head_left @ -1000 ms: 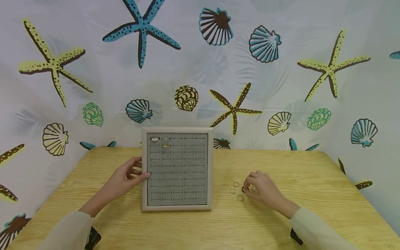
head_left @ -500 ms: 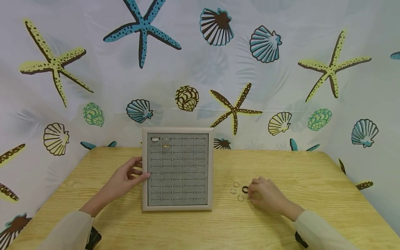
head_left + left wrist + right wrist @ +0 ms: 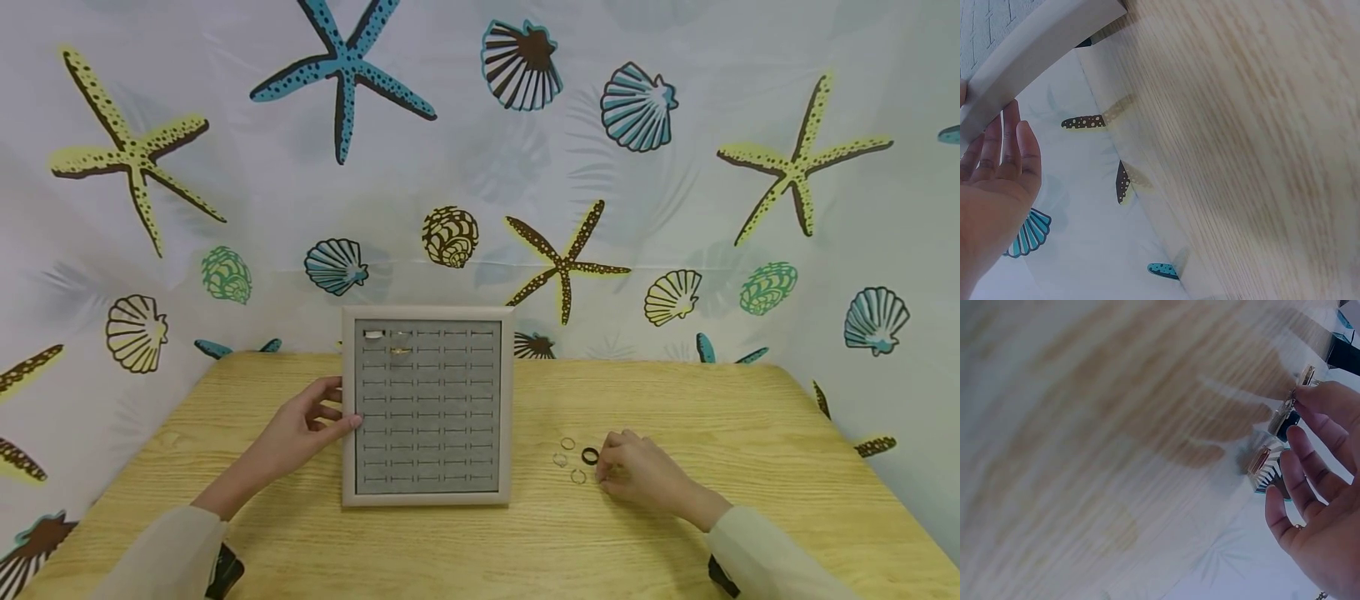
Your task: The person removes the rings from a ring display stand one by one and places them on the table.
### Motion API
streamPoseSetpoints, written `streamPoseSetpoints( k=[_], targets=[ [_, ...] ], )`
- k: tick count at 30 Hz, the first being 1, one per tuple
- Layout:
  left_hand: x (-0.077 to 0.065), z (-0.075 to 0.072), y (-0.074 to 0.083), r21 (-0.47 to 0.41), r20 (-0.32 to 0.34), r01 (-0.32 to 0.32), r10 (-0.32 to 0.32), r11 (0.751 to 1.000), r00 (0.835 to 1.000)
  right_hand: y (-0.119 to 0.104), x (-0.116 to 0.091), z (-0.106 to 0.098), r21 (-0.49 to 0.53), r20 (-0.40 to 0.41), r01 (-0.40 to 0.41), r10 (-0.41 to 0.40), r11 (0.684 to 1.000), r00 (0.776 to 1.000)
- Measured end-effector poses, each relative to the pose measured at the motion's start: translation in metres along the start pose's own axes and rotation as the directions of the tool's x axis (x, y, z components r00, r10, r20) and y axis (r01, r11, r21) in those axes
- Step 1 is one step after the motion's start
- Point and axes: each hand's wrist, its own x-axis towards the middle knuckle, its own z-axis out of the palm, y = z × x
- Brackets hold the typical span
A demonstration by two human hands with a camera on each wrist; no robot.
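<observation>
My left hand (image 3: 292, 433) grips the left edge of a ring display board (image 3: 427, 408), thumb in front and fingers behind. The pale frame (image 3: 1029, 56) also shows in the left wrist view. Near its top left, a wide white ring (image 3: 372, 335), a thin silvery ring (image 3: 401, 334) and a gold ring (image 3: 401, 352) sit in the grey slotted pad. To the right, my right hand (image 3: 648, 475) pinches a thin ring (image 3: 1289, 403) between thumb and index finger at the table; the head view hides it. A black ring (image 3: 590, 456) lies just beside its fingertips.
Three thin rings lie left of the black one: one at the back (image 3: 567, 444), a silvery one (image 3: 560, 459) and one in front (image 3: 578, 477). The wooden table (image 3: 585, 542) meets a shell-and-starfish patterned cloth (image 3: 480, 167) behind and at the sides.
My right hand has let go of the black ring and shifted slightly right, its fingers coming down on the thin ring there. My left hand and the display board have stayed put.
</observation>
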Motion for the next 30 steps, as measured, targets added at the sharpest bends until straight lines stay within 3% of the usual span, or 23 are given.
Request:
streamPoseSetpoints(
  k=[5,15,23,30],
  targets=[
    [0.0,0.0,-0.001,0.0,0.002,0.0,0.0,1.0,1.0,0.001,0.001,0.0,0.017,-0.01,-0.012,0.012,1.0,1.0],
    [-0.001,0.001,-0.003,-0.005,-0.003,-0.005,0.005,1.0,1.0,-0.002,0.016,-0.014,-0.02,-0.116,0.013,-0.015,1.0,0.993],
    [-0.001,0.001,-0.004,-0.002,-0.007,-0.003,0.003,1.0,1.0,-0.014,0.034,-0.028,-0.081,-0.246,0.045,-0.064,0.996,0.967],
    [-0.001,0.001,-0.003,0.011,-0.01,0.002,-0.002,1.0,1.0,-0.029,0.052,-0.038,-0.131,-0.302,0.068,-0.105,0.989,0.948]
  ],
)
